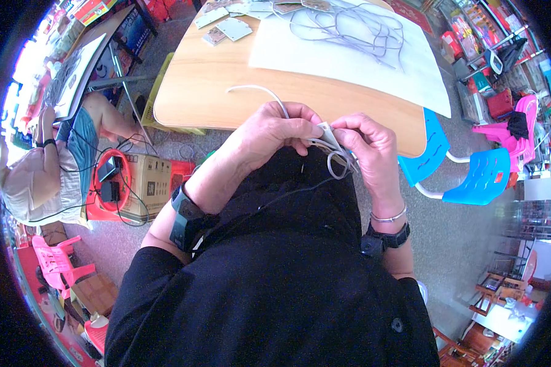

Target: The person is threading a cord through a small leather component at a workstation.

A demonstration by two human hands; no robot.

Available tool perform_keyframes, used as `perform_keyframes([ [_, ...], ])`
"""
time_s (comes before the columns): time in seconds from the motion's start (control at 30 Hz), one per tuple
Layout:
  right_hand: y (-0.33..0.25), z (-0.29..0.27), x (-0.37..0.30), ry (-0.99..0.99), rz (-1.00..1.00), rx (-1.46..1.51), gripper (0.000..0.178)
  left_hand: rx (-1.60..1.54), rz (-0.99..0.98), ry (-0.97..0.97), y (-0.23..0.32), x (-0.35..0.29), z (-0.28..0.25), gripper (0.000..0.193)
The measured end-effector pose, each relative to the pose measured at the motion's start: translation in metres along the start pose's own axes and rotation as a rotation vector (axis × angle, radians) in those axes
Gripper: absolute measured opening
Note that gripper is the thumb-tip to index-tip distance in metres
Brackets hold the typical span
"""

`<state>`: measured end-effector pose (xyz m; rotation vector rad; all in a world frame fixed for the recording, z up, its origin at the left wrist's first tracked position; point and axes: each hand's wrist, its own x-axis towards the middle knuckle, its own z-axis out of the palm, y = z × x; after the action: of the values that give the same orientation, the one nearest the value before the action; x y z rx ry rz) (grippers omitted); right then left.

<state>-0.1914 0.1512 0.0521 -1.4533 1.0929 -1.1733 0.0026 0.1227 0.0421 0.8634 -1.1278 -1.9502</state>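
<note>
surface [202, 85] of pale wood spreads at twelve o'clock, with a white sheet [419, 92] over its one-o'clock part. just off its four-o'clock corner stands a blue chair [480, 177]. a loose tangle of grey cable [402, 46] lies on the sheet, and flat light-coloured plates [234, 29] are gathered toward eleven o'clock.

the left forearm slants up toward one o'clock; the right one rises steeply, leaning toward eleven. both wrists bend inward, so the hands meet just off the near edge of the surface, over the dark-clothed lap. the left hand [281, 129] is nearly closed, fingers curled, thumb and forefinger pinching a small white piece [326, 129]. the right hand [368, 137] is curled too, its thumb and forefinger close together at the piece's three-o'clock side; what they grip, i cannot tell. a pale cord [257, 87] arches from the left hand toward ten o'clock, and thin loops [338, 174] hang between the hands toward six.
</note>
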Motion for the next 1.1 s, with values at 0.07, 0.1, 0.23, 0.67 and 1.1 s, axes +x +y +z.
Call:
perform_keyframes([
  [0.07, 0.001, 0.001, 0.000, -0.002, 0.001, 0.025, 0.006, -0.001, -0.012, 0.011, 0.001, -0.001, 0.001, 0.015],
  [0.1, 0.003, -0.001, 0.001, -0.016, -0.045, 0.007, 0.006, -0.001, -0.024, 0.019, 0.002, -0.001, 0.002, 0.016],
  [0.23, 0.000, 0.001, 0.002, -0.038, -0.100, -0.048, 0.007, 0.010, -0.038, 0.020, 0.005, 0.000, 0.002, 0.016],
  [0.67, -0.005, 0.003, 0.006, -0.152, -0.247, -0.288, 0.007, 0.045, -0.062, -0.049, 0.009, -0.001, -0.003, 0.020],
  [1.1, -0.006, 0.006, 0.007, -0.148, 0.086, 0.036, 0.006, -0.055, -0.062, -0.051, 0.005, 0.000, -0.004, 0.019],
])
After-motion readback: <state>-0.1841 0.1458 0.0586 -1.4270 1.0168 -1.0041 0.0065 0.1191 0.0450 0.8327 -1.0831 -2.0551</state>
